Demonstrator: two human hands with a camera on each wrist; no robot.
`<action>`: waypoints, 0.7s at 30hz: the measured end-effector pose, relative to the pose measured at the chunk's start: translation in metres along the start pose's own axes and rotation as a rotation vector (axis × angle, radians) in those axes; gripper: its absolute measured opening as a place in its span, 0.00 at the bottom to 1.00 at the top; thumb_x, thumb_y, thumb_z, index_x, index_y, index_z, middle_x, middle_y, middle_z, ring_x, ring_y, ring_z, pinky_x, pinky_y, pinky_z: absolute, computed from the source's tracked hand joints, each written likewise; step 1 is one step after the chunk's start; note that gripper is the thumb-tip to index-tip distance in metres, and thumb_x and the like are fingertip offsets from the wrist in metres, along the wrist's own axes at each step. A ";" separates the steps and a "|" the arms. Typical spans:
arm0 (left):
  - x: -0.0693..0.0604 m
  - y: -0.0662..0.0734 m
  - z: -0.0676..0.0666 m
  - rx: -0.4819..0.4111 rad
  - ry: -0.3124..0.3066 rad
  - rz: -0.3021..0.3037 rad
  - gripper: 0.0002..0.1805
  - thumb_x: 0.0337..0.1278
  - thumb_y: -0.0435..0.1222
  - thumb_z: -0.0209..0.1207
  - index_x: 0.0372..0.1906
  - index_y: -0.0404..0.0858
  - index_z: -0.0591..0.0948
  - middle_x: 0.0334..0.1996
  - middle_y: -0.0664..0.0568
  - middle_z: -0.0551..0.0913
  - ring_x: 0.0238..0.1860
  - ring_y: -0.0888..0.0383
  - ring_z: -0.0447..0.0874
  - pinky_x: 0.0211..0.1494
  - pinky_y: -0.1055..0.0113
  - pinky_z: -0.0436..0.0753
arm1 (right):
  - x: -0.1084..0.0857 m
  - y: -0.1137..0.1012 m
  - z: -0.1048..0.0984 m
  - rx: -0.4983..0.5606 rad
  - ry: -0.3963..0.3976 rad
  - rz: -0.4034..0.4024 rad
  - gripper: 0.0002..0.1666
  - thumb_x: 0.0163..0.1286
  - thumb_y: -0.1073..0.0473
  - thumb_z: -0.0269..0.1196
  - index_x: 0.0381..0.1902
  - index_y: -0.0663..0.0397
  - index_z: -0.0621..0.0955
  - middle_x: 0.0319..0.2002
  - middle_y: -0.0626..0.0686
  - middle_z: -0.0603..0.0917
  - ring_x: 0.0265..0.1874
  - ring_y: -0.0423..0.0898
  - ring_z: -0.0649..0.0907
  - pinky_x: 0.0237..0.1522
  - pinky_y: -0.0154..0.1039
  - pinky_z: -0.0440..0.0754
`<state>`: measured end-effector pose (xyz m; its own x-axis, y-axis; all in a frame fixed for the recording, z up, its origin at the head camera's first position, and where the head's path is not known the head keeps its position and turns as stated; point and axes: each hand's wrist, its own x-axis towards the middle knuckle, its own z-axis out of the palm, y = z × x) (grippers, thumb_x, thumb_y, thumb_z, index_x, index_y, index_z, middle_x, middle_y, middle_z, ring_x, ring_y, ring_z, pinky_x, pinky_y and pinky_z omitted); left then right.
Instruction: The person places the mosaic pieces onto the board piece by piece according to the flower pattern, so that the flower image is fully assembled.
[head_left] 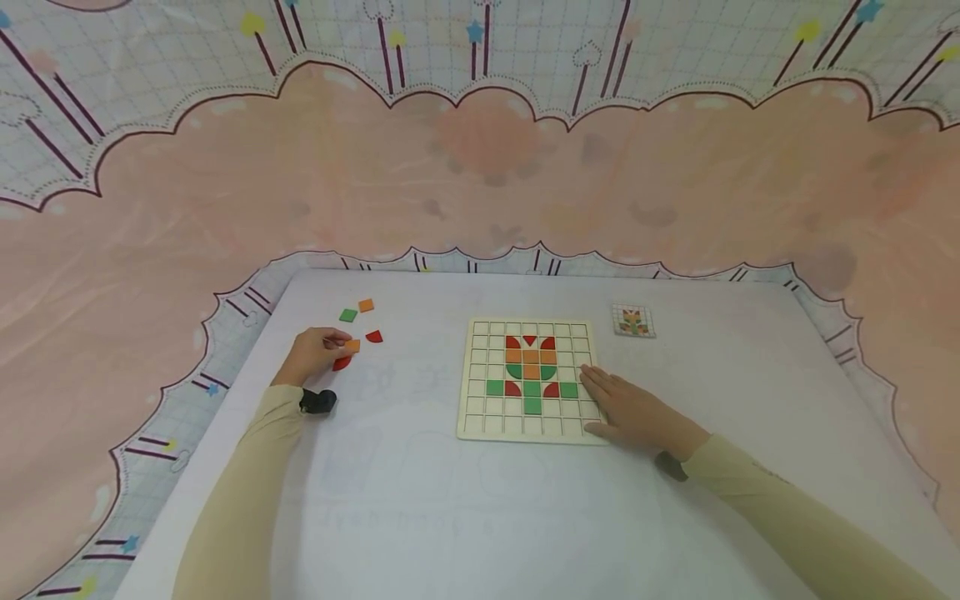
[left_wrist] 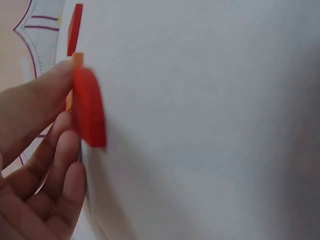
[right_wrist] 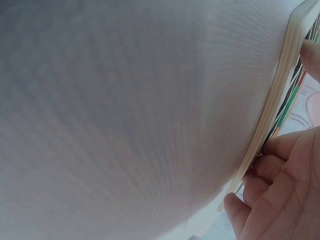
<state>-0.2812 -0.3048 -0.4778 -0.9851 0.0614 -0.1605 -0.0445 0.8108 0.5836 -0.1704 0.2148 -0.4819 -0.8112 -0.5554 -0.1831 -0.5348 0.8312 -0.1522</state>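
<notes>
At the left of the table, my left hand [head_left: 311, 353] pinches an orange square tile [head_left: 352, 345] between thumb and fingers. A red rounded tile [head_left: 342, 363] is just below the orange one in the head view. In the left wrist view this red tile [left_wrist: 90, 107] partly covers the pinched orange tile [left_wrist: 78, 59]. Another red tile [head_left: 374, 337] lies a little to the right. My right hand [head_left: 626, 408] rests with extended fingers on the right edge of a wooden grid board [head_left: 480, 417]. On the board, red, orange and green tiles form a flower-like pattern [head_left: 531, 372].
A green tile [head_left: 348, 315] and an orange tile [head_left: 366, 306] lie beyond my left hand. A small pattern card [head_left: 633, 321] with a similar flower lies at the board's back right. All sit on a white table [head_left: 405, 517], with a patterned cloth [head_left: 360, 183] behind it.
</notes>
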 end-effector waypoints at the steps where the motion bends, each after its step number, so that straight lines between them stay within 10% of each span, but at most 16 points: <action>1: 0.000 -0.001 -0.001 -0.010 -0.014 0.001 0.20 0.56 0.38 0.63 0.52 0.33 0.79 0.44 0.39 0.81 0.43 0.49 0.77 0.47 0.62 0.76 | 0.000 0.000 0.000 0.000 0.001 0.000 0.48 0.68 0.35 0.51 0.73 0.60 0.53 0.74 0.58 0.52 0.73 0.55 0.54 0.71 0.51 0.58; 21: -0.002 -0.008 -0.006 -0.047 -0.026 0.020 0.20 0.53 0.37 0.65 0.51 0.34 0.80 0.41 0.42 0.81 0.42 0.51 0.75 0.48 0.62 0.74 | -0.001 -0.001 -0.001 -0.008 0.011 -0.012 0.48 0.68 0.36 0.51 0.72 0.61 0.53 0.74 0.58 0.53 0.73 0.55 0.55 0.71 0.51 0.58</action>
<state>-0.2801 -0.3149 -0.4771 -0.9812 0.0927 -0.1690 -0.0335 0.7812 0.6233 -0.1699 0.2148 -0.4806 -0.8072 -0.5649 -0.1708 -0.5462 0.8247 -0.1465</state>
